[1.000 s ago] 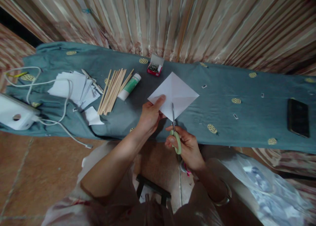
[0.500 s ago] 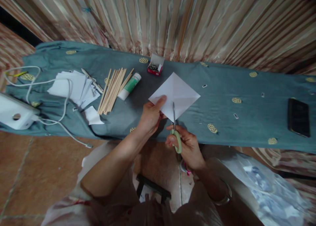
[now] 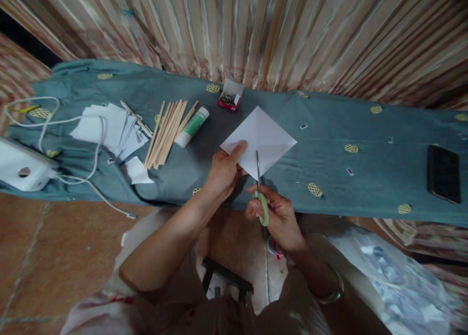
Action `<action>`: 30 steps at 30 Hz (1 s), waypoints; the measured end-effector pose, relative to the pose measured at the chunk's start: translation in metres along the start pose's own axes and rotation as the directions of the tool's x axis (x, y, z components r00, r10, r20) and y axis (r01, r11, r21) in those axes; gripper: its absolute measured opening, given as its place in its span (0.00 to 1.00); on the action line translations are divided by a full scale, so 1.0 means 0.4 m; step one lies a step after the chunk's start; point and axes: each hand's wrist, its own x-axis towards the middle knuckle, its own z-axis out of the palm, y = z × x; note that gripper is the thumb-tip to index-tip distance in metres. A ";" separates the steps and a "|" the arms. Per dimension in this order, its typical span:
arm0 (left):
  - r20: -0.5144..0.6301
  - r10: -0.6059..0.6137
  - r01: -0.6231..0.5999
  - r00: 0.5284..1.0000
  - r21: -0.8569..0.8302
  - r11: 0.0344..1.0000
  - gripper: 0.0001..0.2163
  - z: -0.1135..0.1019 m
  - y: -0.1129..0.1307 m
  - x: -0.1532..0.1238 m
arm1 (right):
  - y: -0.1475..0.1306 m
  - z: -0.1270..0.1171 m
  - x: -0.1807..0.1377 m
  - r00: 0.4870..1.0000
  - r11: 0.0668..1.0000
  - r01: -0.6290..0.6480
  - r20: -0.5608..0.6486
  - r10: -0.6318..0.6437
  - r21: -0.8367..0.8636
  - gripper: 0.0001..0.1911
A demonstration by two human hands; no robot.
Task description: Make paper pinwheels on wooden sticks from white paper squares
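Note:
A square sheet of white paper [image 3: 268, 132], creased along its diagonals, is turned so one corner points toward me. My left hand [image 3: 228, 167] pinches its left side, thumb on top and fingers beneath. In my right hand [image 3: 276, 210] is a pair of scissors [image 3: 263, 210] with pale green handles. One blade lies over the paper, running in from the near corner along the middle crease. The other blade is hidden, apparently under the sheet.
Left of the paper lie a green-and-white glue stick [image 3: 192, 127], several wooden sticks [image 3: 166, 135], a pen [image 3: 136, 118] and white paper pieces [image 3: 104, 125]. Behind is an opened small red box [image 3: 229, 98]. A white device with cables [image 3: 25, 167] sits far left, a phone [image 3: 443, 174] far right.
Almost nothing differs. Hands, scissors and paper hold nearly the same position, with only a slight shift of the camera view.

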 end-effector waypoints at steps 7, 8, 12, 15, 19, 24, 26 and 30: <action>0.026 0.034 -0.033 0.999 -0.029 0.999 0.13 -0.002 -0.003 0.001 | 0.000 0.000 -0.001 1.000 1.000 0.003 -0.013 -0.003 -0.003 0.17; 0.024 0.032 -0.032 0.999 -0.030 0.999 0.13 -0.003 -0.003 0.001 | 0.001 0.000 -0.002 1.000 1.000 0.004 -0.015 -0.004 -0.003 0.17; 0.004 0.017 -0.017 1.000 -0.023 1.000 0.10 -0.004 -0.003 0.003 | 0.005 0.001 -0.003 1.000 1.000 0.002 -0.015 -0.002 -0.007 0.17; 0.006 0.021 -0.021 1.000 -0.020 1.000 0.10 -0.005 -0.006 0.006 | 0.005 0.001 -0.002 1.000 1.000 -0.002 -0.015 0.002 0.004 0.17; 0.004 0.015 -0.014 1.000 -0.028 1.000 0.12 -0.006 -0.007 0.007 | 0.001 0.001 0.000 1.000 1.000 -0.005 -0.017 0.005 0.006 0.18; -0.006 0.003 -0.003 1.000 -0.026 1.000 0.13 -0.005 -0.006 0.005 | 0.000 0.002 -0.001 1.000 1.000 -0.009 -0.018 0.009 -0.003 0.18; -0.006 0.007 -0.007 1.000 -0.038 0.999 0.12 -0.003 -0.005 0.004 | 0.004 0.002 -0.001 1.000 1.000 -0.008 -0.018 0.008 -0.004 0.18; -0.028 0.017 -0.017 0.999 -0.027 0.999 0.07 0.000 0.000 0.004 | 0.012 -0.002 -0.001 0.999 0.999 -0.036 0.021 0.035 0.025 0.19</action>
